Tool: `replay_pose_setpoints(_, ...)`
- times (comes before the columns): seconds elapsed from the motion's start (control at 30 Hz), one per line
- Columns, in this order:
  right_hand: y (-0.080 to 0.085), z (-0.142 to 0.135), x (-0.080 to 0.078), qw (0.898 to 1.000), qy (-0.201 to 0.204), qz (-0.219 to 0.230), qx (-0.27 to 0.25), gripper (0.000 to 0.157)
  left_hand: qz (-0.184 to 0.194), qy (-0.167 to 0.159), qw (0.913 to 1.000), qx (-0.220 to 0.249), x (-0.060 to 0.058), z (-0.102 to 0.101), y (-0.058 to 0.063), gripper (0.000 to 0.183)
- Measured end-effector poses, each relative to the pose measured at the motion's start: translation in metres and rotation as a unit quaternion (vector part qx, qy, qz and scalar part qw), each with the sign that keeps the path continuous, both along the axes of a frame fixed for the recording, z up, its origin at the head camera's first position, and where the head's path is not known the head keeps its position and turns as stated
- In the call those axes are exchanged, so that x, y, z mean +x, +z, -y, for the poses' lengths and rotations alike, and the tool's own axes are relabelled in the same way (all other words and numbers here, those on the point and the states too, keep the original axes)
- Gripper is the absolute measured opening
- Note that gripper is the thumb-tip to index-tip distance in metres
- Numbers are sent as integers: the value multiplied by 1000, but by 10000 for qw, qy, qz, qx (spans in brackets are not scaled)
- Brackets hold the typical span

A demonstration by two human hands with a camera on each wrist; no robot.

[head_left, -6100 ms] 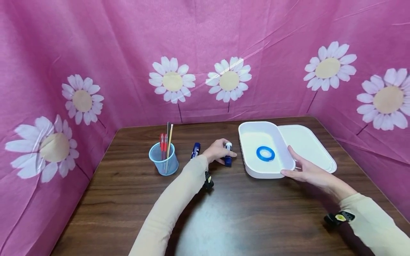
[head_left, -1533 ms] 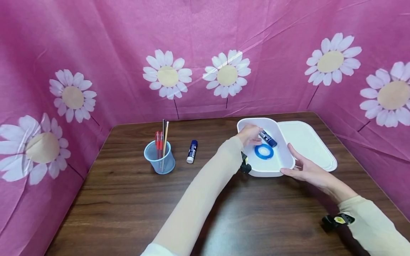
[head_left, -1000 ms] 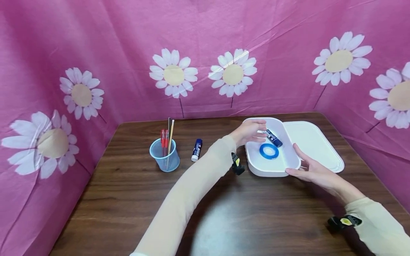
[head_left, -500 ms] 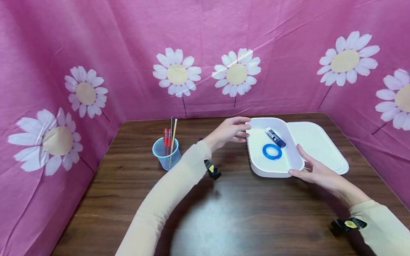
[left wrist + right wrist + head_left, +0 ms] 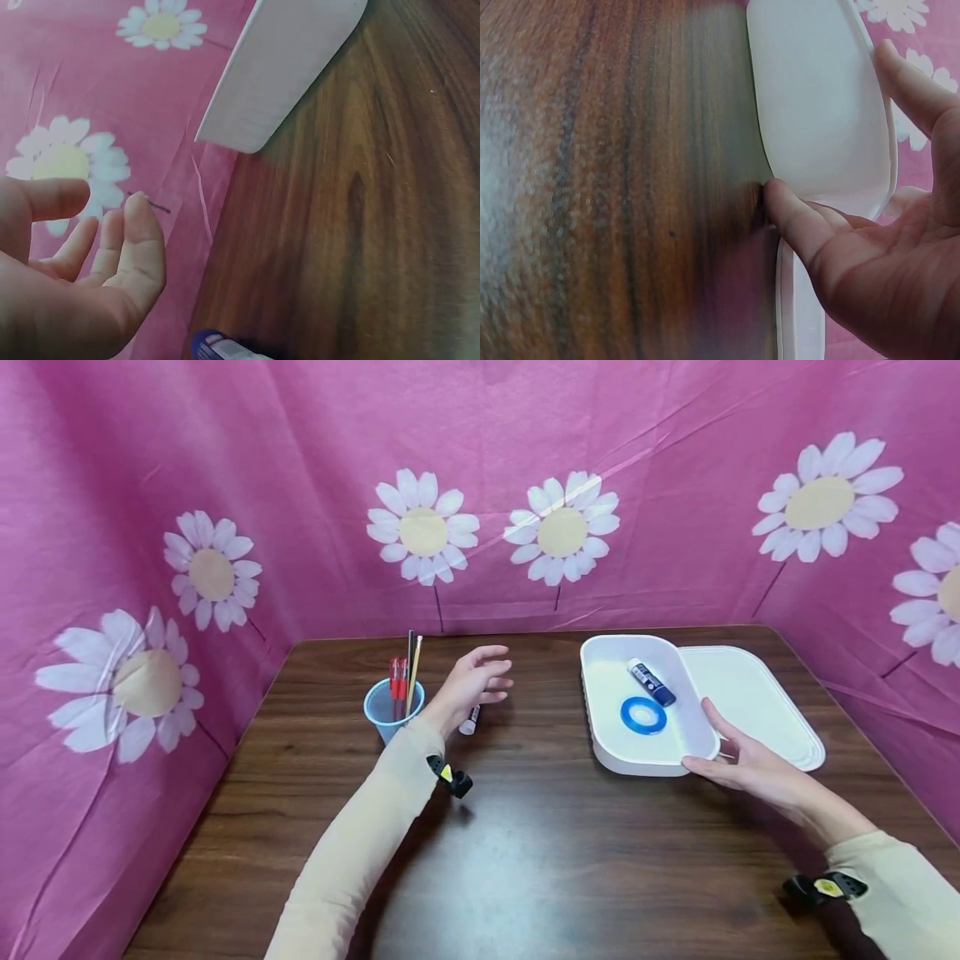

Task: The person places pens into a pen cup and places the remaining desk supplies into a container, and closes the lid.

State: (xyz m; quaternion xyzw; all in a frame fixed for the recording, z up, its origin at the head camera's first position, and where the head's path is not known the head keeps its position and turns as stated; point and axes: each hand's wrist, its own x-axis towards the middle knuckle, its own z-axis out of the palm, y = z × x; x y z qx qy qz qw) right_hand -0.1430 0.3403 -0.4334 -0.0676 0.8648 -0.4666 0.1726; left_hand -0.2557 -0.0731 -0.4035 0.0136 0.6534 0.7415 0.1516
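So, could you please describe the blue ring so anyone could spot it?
On the brown table, the right hand holds an open white box. Inside it lies the blue ring, flat and round, unlike the long dark tube beside it.

The left grip (image 5: 468, 687) screens, from here, most of a glue stick (image 5: 470, 720) at nine o'clock from the white box (image 5: 637, 766). The left sleeve (image 5: 360, 843) covers the blue cup's (image 5: 386, 730) lower part. The box masks the lid's (image 5: 753, 702) nine-o'clock edge and some fingers of the right grip (image 5: 757, 768); print on the inner stick (image 5: 652, 682): too small to read.
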Motion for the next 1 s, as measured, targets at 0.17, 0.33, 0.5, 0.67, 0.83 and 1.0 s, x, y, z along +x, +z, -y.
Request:
replay_pose_setpoints(0.17,-1,-2,2,10000,-14,23,-21,103,-138,690,9975,116,6,6,-13,37)
replay_pose_setpoints(0.33,-1,-3,3,10000,-44,52,-2,102,-341,1401,9894,-183,6,8,-20,37)
replay_pose_setpoints(0.5,-1,-4,3,10000,-34,18,38,102,-260,1320,9895,-529,5,9,-23,45)
replay_pose_setpoints(0.67,0,-2,2,10000,-15,-9,36,102,-177,1004,9889,-1082,4,14,-28,57)
replay_pose_setpoints(0.83,1,-1,1,10000,10,-28,17,102,-243,572,9747,-2145,2,23,-34,71)
replay_pose_setpoints(1.0,1,-1,0,10000,12,-11,-68,102,-195,325,9678,-2488,0,33,-37,71)
